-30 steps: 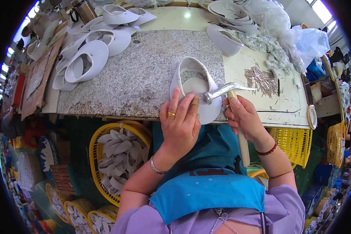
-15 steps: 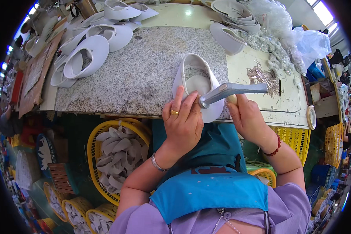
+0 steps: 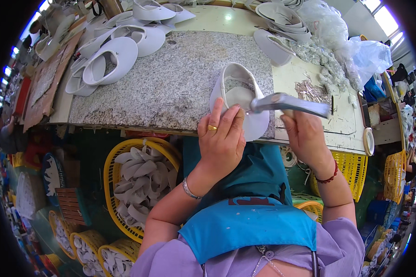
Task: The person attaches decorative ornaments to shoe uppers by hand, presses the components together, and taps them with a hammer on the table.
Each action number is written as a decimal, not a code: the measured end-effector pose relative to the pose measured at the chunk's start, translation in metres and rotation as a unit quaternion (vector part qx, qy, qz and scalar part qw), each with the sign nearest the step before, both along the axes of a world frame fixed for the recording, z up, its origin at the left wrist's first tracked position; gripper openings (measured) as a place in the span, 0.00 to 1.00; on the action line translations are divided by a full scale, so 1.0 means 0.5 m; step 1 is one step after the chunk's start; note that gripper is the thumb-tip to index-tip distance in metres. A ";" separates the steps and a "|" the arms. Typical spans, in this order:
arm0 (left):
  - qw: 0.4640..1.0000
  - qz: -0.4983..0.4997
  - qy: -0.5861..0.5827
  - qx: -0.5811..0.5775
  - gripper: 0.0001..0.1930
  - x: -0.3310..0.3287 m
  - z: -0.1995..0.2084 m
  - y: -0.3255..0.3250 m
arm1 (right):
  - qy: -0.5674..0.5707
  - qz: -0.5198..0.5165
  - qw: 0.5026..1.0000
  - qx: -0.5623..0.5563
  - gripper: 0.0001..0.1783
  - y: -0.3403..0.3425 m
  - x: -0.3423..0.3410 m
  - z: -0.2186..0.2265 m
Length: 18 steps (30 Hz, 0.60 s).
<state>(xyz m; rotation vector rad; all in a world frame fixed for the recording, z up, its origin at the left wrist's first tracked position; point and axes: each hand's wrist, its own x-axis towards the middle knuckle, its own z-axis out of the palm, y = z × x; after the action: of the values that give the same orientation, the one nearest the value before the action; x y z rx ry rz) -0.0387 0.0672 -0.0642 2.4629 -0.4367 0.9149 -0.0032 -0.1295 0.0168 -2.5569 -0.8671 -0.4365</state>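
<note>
A white shoe upper (image 3: 255, 124) with an oval opening lies on the speckled stone slab (image 3: 180, 83) at the table's front edge. My left hand (image 3: 221, 143), wearing a gold ring, holds the upper by its near left side, fingertips pressed on it beside the opening. My right hand (image 3: 308, 138) is wrapped round the handle of a metal hammer (image 3: 291, 102). Its head, slightly blurred, is over the right side of the upper, close to my left fingertips. Whether the hammer touches the upper I cannot tell.
More white uppers (image 3: 120, 57) are heaped at the far left, others stacked (image 3: 282, 21) at the far right. Small metallic strips (image 3: 312, 90) and clear plastic bags (image 3: 326, 25) lie on the right. A yellow basket (image 3: 110, 184) of white pieces stands below the table. A tape roll (image 3: 369, 141) is at the right edge.
The hammer head has risen away from my left fingertips, and my right hand has shifted slightly right with it. My left hand stays on the upper. The whole view has shifted a little.
</note>
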 end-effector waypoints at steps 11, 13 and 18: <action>1.000 -0.004 0.012 0.024 0.19 -0.002 0.005 0.001 | -0.013 -0.022 0.999 -0.021 0.09 0.000 -0.011 0.000; 0.998 0.013 -0.020 0.052 0.19 0.002 0.005 0.001 | -0.036 -0.007 0.999 0.009 0.07 0.007 -0.016 -0.011; 0.992 0.021 -0.036 0.120 0.20 0.013 0.023 0.002 | -0.016 0.017 0.999 -0.036 0.09 -0.001 -0.009 -0.026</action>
<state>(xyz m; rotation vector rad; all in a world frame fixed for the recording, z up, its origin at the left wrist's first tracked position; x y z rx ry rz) -0.0323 0.0683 -0.0528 2.6711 -0.5513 1.0225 -0.0079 -0.1301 0.0040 -2.6036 -0.9525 -0.4444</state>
